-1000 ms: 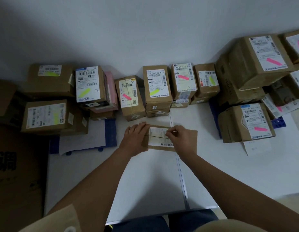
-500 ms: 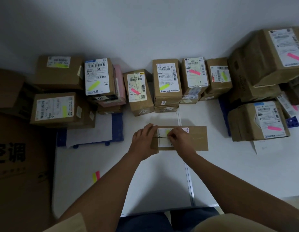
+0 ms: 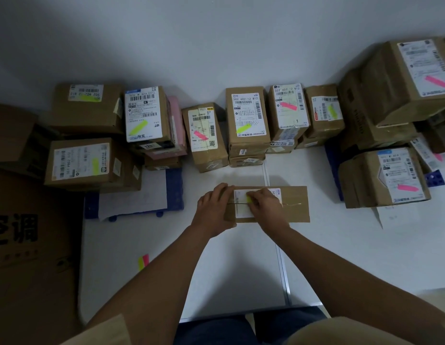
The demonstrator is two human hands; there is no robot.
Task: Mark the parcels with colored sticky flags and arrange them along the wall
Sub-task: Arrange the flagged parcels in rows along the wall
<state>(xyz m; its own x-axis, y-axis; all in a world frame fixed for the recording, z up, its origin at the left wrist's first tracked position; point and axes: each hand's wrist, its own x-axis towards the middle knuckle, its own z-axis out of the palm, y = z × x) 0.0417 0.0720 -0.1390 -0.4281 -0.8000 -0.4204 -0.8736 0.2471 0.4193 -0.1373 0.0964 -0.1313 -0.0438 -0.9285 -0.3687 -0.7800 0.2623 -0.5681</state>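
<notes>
- Since the earlier frames your view has tilted down a little and the yellow flag [image 3: 249, 198] shows more plainly under your right fingertips; the flat parcel [image 3: 295, 204] has stayed put on the white floor [image 3: 231, 265].
- Your right hand [image 3: 265, 207] is pressing the yellow flag onto the flat parcel's label, fingers curled over it; whether they pinch it or only press, I cannot tell.
- Your left hand [image 3: 212, 207] grips the flat parcel's left end to steady it.
- Judging by this, the flagging of this parcel is nearly done; placing it at the wall [image 3: 216, 46] is left.
- Beyond the flat parcel, the parcels along the wall [image 3: 246, 120] already carry pink or yellow flags, as do the stacks to its right.
- Left of the flat parcel and nearer you, the spare flags [image 3: 143, 262] lie on the floor, beside a big printed carton [image 3: 29, 245].
- Lighting is dim.
</notes>
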